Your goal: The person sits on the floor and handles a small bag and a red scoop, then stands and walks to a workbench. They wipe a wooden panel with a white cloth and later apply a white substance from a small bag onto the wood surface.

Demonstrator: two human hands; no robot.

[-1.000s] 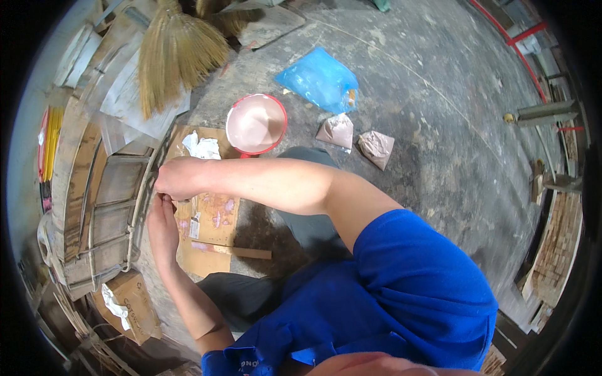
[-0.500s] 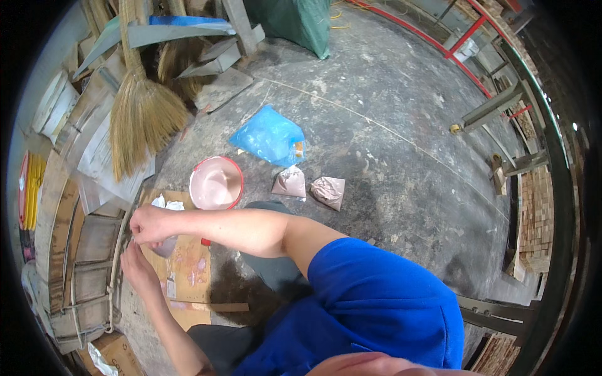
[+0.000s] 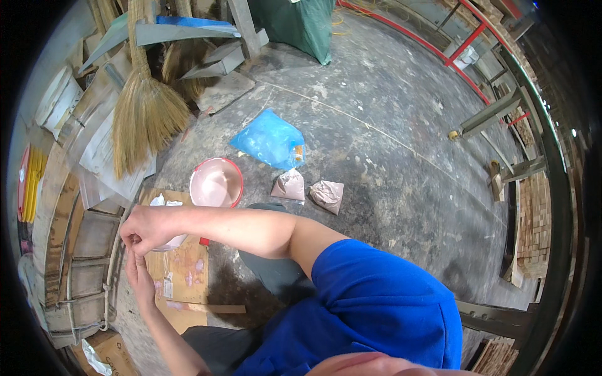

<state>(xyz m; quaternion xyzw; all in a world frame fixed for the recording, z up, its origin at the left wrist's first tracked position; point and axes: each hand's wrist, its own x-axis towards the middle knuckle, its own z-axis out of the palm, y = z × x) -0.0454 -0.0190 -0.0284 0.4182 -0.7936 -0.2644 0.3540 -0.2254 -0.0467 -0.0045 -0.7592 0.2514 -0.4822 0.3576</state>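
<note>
My right hand [image 3: 148, 229] reaches across to the left side, its fingers curled into a pinch. Just below it, my left hand [image 3: 139, 276] points upward with fingertips pressed together, touching or nearly touching the right. Whatever lies between the fingers is too small or hidden to make out. Under my right wrist, partly covered, shows a pale pinkish plastic bag [image 3: 172, 243] over a stained wooden board [image 3: 188, 276]. Beyond the forearm stands a white bucket [image 3: 216, 182] with a red rim and pinkish residue inside. Two small clear bags of pinkish powder, one [image 3: 288, 186] beside the other [image 3: 327, 196], lie to its right.
A blue plastic bag [image 3: 269, 139] lies on the concrete floor past the bucket. Straw brooms [image 3: 147, 122] and dustpans [image 3: 188, 32] lean at the far left. A wooden strip [image 3: 213, 308] crosses the board's near end. Metal racking [image 3: 495, 116] runs along the right.
My hands have closed in on each other, the right turning and the left rising to it. The pinkish bag beneath is now more covered by my right wrist.
</note>
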